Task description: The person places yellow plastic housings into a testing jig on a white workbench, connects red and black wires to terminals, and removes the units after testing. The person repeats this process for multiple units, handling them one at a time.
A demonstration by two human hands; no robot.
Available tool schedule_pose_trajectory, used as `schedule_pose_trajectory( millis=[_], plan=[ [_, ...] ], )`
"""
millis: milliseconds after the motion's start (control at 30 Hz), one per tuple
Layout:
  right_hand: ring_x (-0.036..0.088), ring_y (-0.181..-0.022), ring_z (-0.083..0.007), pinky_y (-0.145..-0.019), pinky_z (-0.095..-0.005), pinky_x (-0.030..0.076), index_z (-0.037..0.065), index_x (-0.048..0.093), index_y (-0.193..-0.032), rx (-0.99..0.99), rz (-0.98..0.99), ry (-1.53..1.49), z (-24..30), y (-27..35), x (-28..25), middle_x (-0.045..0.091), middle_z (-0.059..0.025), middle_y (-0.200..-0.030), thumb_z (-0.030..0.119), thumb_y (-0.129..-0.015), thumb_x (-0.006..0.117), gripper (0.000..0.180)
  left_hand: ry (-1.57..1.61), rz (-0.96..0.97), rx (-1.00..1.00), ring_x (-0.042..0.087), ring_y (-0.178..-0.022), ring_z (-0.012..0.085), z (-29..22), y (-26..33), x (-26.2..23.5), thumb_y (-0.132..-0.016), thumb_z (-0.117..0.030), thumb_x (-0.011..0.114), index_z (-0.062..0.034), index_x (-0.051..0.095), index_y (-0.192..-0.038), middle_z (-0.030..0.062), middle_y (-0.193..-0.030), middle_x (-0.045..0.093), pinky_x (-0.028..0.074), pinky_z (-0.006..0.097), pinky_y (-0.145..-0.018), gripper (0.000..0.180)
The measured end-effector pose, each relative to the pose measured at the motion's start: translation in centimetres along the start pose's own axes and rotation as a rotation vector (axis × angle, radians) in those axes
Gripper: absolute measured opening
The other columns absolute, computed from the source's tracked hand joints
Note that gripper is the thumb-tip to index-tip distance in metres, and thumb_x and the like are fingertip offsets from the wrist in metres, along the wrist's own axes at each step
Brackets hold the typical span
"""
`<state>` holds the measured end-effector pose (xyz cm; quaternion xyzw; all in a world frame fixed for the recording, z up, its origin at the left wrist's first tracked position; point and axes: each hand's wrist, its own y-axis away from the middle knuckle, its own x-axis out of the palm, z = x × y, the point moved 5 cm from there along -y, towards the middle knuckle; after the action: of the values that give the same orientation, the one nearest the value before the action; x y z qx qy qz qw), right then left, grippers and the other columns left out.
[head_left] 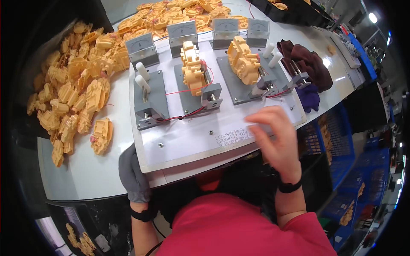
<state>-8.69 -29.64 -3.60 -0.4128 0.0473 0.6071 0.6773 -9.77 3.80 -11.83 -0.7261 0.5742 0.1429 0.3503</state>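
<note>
So I'm mid-testing here: right hand (275, 136) hovers bare, grip spread and empty, just short of the yellow toy truck (243, 59) clamped ahead. Gloved left hand (132, 175) rests on the bench (94, 175) edge. Next, probably lifting that truck.

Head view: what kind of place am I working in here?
Most likely a factory test bench for plastic toy parts. A white fixture board carries grey clamp stations and analog meters, two stations hold yellow toy housings, and many more lie in a heap on the left. The gloved left hand rests at the board's edge.
</note>
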Motion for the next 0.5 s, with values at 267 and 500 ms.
schedule_pose_trajectory(
  millis=[267,500],
  plan=[
    [0.060,-0.091,-0.0292,-0.083,-0.0385,0.047,0.003,0.070,-0.099,0.080,0.154,0.150,-3.4,0.2,-1.8,0.063,-0.0106,-0.094,0.005,-0.087,0.069,0.013,-0.135,0.061,0.391,0.055,-0.094,0.0305,-8.8,0.2,-0.4,-0.074,0.007,0.069,-0.0036,0.067,-0.110,0.0108,-0.098,0.061,0.045,0.040,-0.087,0.037],
    [0.061,-0.088,-0.0218,-0.076,-0.0309,0.049,0.001,0.071,-0.099,0.078,0.263,0.069,-4.4,-1.1,-2.0,0.061,-0.0086,-0.095,0.002,-0.087,0.069,0.011,-0.143,0.256,0.479,0.057,-0.088,0.0281,-13.9,-3.2,5.2,-0.081,-0.014,0.075,-0.0133,0.070,-0.108,0.0046,-0.092,0.064,0.045,0.038,-0.079,0.028]
  ],
)
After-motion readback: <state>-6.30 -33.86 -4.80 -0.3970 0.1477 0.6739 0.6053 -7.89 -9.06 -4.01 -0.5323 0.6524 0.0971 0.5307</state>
